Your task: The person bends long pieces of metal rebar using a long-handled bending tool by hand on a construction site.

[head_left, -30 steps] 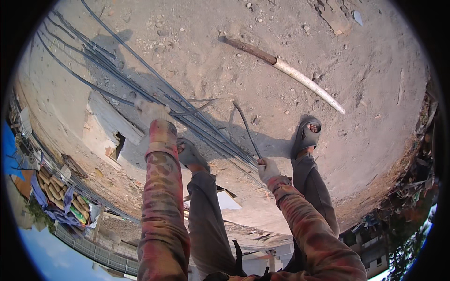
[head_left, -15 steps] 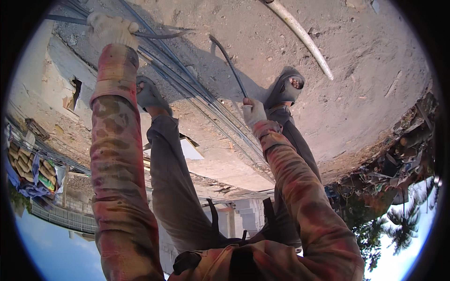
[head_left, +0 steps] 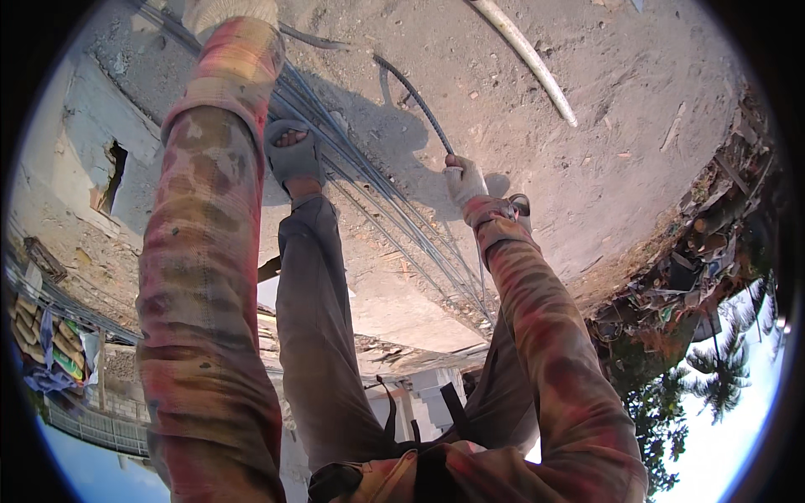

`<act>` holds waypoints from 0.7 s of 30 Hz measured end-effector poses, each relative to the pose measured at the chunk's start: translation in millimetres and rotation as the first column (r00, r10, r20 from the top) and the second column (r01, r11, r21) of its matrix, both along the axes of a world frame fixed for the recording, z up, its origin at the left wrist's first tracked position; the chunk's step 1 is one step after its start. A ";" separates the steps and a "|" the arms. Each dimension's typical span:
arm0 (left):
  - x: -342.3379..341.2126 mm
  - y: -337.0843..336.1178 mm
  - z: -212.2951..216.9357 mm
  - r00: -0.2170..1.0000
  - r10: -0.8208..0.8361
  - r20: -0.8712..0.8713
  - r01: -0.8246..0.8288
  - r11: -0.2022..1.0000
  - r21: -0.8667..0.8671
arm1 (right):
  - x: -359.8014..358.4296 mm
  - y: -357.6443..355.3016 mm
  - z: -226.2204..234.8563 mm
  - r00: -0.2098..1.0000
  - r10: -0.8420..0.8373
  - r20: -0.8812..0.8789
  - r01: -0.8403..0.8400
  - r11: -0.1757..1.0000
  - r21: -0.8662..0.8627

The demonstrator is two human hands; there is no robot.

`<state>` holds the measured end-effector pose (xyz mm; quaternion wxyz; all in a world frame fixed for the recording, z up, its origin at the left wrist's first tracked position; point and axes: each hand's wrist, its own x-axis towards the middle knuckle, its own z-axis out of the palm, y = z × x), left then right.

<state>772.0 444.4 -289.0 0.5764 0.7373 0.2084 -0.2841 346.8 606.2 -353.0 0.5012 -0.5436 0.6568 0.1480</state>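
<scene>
My left hand [head_left: 231,10], in a pale knit glove, is at the top edge and partly cut off. A dark steel bar [head_left: 314,38] comes out beside it, its end lying close to the ground; the fingers themselves are out of sight. In front of my right foot, my right hand [head_left: 466,180], also gloved, is closed around a curved ribbed rebar [head_left: 415,96]. That rebar arcs up and left from the fist, its free end near the end of the other bar. Several long thin steel bars [head_left: 360,172] run diagonally over the ground between my feet.
A pale curved pole [head_left: 532,63] lies on the dusty ground at upper right. On the left is a broken pale slab [head_left: 126,159] with a hole. Debris [head_left: 704,251] is heaped at the right. My left sandal [head_left: 293,151] stands beside the long bars.
My left hand has gone farther up and right, partly out of the picture. My right hand has shifted slightly right and up, still gripping the rebar. My left foot appears farther right.
</scene>
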 end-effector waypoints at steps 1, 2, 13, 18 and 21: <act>0.3 -0.8 -1.6 1.000 0.011 0.011 -0.011 1.000 0.005 | -0.3 0.7 -1.4 1.000 -0.020 0.003 0.020 1.000 -0.001; 0.9 -2.2 -3.3 0.999 0.024 0.024 -0.024 1.000 0.005 | 0.7 5.1 -0.6 0.998 0.032 -0.045 -0.037 0.993 -0.109; -30.6 7.5 22.3 0.984 -0.012 0.179 0.010 1.000 0.008 | 9.1 0.7 -12.6 0.996 0.034 0.087 -0.037 0.999 0.037; -53.8 -20.3 15.5 0.899 -0.328 0.291 0.308 0.945 0.112 | -7.8 -16.0 -23.9 0.995 -0.050 0.087 0.062 0.988 -0.138; -27.4 -12.0 -15.9 0.909 -0.324 0.262 0.325 0.945 0.039 | -9.1 -17.7 -24.5 0.988 -0.036 0.149 0.042 0.998 -0.036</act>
